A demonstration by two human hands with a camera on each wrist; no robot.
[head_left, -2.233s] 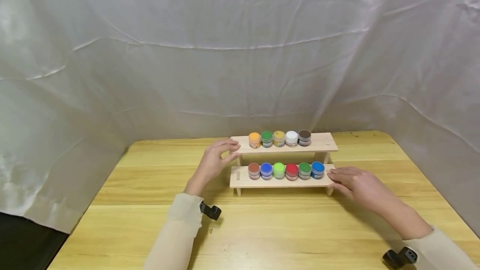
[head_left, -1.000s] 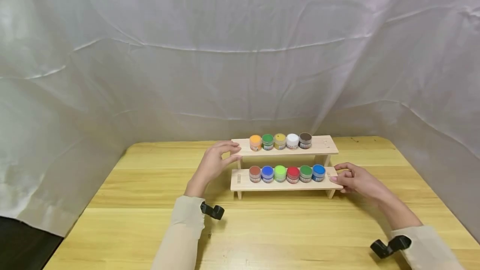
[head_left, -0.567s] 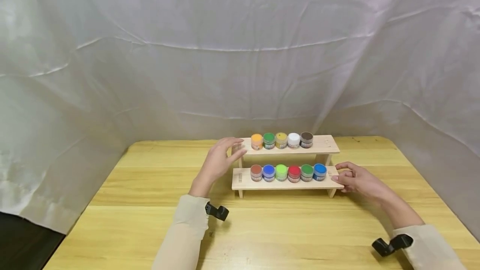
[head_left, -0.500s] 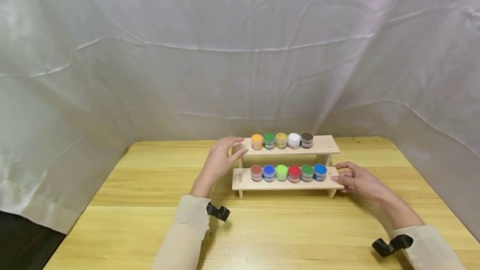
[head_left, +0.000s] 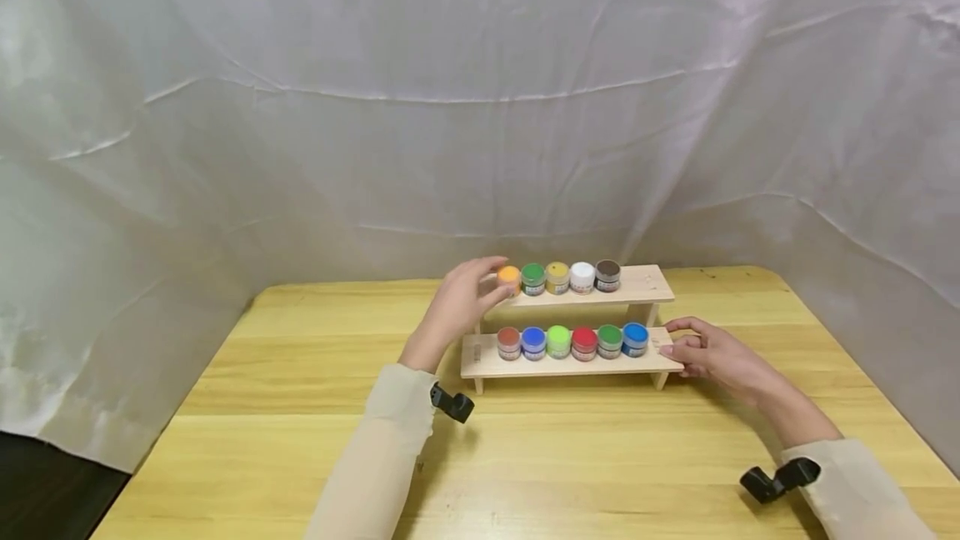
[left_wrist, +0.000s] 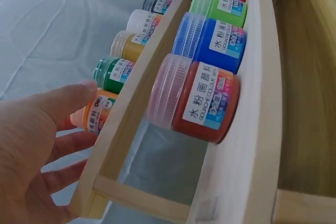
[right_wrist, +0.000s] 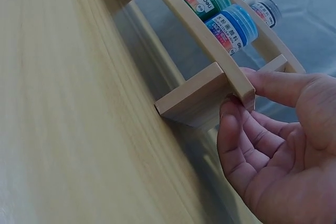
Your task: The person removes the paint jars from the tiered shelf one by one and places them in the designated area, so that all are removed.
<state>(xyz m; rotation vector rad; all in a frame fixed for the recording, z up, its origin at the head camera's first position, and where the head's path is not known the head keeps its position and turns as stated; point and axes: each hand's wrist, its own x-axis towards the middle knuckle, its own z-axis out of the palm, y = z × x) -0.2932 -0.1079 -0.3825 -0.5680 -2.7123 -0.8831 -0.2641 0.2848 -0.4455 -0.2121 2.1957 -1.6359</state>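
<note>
A two-step wooden rack [head_left: 572, 368] holds small jars of gouache paint with coloured tops. At the left end of its upper step, my left hand [head_left: 459, 300] has thumb and fingers around the orange paint jar [head_left: 509, 275]. In the left wrist view the thumb lies against that orange jar [left_wrist: 103, 109]; the far fingers are partly hidden behind it. The jar still stands in line with the green jar [head_left: 533, 277]. My right hand [head_left: 722, 362] pinches the right end of the lower step, thumb on top and fingers curled underneath, as the right wrist view shows [right_wrist: 283, 145].
Green, ochre, white and dark brown jars [head_left: 607, 275] share the upper step. Several jars, from reddish brown [head_left: 508, 342] to blue [head_left: 634, 339], line the lower one. The rack stands on a wooden table [head_left: 600, 465], with a pale cloth [head_left: 465, 165] hanging behind and beside it.
My left hand has left the upper step's left end and moved right, onto the orange jar. My right hand has gone from resting on the lower step's end to pinching it.
</note>
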